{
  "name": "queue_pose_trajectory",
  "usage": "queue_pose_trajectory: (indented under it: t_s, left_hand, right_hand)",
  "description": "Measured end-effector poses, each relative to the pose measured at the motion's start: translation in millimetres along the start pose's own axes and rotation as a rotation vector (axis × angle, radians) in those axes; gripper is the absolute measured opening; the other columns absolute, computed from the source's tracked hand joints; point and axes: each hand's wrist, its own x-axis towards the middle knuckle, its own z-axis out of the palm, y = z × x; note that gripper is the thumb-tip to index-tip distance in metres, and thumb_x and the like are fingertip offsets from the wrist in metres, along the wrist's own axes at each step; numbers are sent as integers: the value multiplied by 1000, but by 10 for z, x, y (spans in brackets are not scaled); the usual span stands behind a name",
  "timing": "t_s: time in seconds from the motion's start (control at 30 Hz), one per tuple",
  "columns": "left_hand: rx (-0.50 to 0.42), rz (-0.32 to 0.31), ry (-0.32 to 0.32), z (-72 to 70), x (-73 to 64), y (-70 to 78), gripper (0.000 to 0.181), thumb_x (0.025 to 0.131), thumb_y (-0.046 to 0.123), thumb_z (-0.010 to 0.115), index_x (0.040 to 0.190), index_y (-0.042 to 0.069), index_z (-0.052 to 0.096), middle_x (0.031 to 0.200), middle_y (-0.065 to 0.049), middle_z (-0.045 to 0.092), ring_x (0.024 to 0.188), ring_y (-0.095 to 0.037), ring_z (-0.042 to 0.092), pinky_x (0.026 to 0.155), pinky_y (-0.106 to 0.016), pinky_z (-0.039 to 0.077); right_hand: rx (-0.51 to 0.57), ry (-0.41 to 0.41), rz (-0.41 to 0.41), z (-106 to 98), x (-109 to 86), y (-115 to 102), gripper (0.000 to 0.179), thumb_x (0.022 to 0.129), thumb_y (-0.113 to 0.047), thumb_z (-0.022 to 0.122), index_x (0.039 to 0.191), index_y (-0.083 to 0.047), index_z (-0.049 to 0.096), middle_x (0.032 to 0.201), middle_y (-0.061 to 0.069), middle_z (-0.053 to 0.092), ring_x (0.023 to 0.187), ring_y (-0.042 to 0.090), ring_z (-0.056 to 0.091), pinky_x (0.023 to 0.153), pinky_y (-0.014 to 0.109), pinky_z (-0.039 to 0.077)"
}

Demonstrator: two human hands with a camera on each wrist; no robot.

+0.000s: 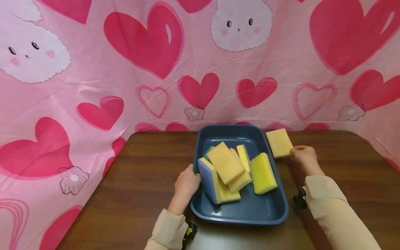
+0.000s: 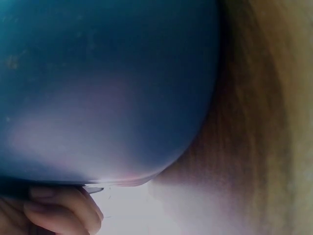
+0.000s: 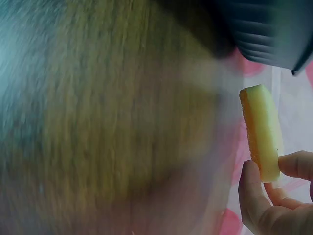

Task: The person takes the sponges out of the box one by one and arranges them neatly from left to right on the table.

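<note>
A dark blue plastic basin (image 1: 237,217) sits on the table, holding several sponges. My left hand (image 1: 186,182) grips its left rim; in the left wrist view curled fingers (image 2: 66,208) show at the basin's edge. To the right of the basin, my right hand (image 1: 305,158) pinches a pale yellow sponge (image 1: 279,142) by its near corner. The right wrist view shows this sponge (image 3: 264,132) edge-on between thumb and fingers, with an orange-looking scouring side. Inside the basin, a blue-faced sponge (image 1: 209,180) leans at the left, and a bright yellow sponge (image 1: 263,173) stands at the right.
Pale yellow sponges (image 1: 226,162) lie piled in the middle of the basin. The brown wooden table (image 1: 134,194) extends to both sides. Behind it hangs a pink cloth (image 1: 193,69) with hearts and white animal faces, meeting the table's back edge.
</note>
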Motion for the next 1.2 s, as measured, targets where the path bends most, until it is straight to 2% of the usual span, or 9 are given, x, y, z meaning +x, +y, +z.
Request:
queue_pose_trajectory:
  t_s: [0.27,0.4,0.5,0.63,0.73,0.8,0.97,1.03,1.2]
  left_hand:
    - [-6,1,-9,26,-11,24,29,89,16,56,114,3,60,98,-20,67,79,-31,62,63,-45,46]
    - [-15,-2,-16,41,-10,29,29,89,17,56,115,3,60,98,-19,67,79,-31,62,63,-45,46]
    - [-13,-1,-11,46,-4,31,30,89,17,56,116,4,60,98,-19,67,79,-30,62,63,-45,46]
    - [-8,6,-6,54,3,33,27,89,17,56,112,4,61,93,-18,67,76,-30,61,61,-43,45]
    - [-7,9,-3,57,3,36,22,89,17,57,107,4,61,89,-17,66,74,-29,61,59,-42,44]
    - [-7,7,-2,60,1,36,21,89,17,57,105,4,61,88,-17,66,74,-30,61,59,-43,44]
    - [-9,7,0,59,-11,38,20,88,16,57,104,5,61,89,-17,66,75,-30,61,59,-43,44]
    - [-9,8,-1,56,-14,41,19,88,16,56,102,5,61,87,-17,66,74,-30,61,59,-43,43]
    - [-5,13,-3,56,-19,51,17,89,16,56,100,5,60,83,-16,64,71,-28,59,57,-41,42]
  right_hand:
    - [-42,32,34,55,2,74,50,87,-11,45,124,22,45,62,-9,56,50,-6,52,53,13,41]
    - [-26,23,20,52,10,125,52,86,-11,44,123,25,44,74,6,61,51,-5,53,53,13,44]
    - [15,-6,-4,42,15,139,53,86,-11,43,121,29,42,80,9,59,55,-5,53,55,13,48]
    - [34,-25,-14,30,19,146,51,86,-10,47,118,30,42,72,-5,54,57,-5,51,56,13,49]
    - [7,-8,-8,35,28,161,50,85,-10,49,117,29,44,69,-7,53,55,-5,51,55,12,48]
    - [-20,5,-5,39,36,177,50,84,-10,50,116,28,46,71,-2,56,54,-5,52,54,12,48]
    - [-63,1,-4,32,43,200,52,85,-12,50,118,27,46,88,20,60,54,-3,54,54,13,47]
    - [-67,-7,-4,24,41,202,52,85,-13,50,119,27,45,89,22,60,54,-2,55,54,14,47]
    - [-81,-18,-18,-6,20,201,51,86,-13,51,116,28,47,80,12,62,54,-2,55,54,15,48]
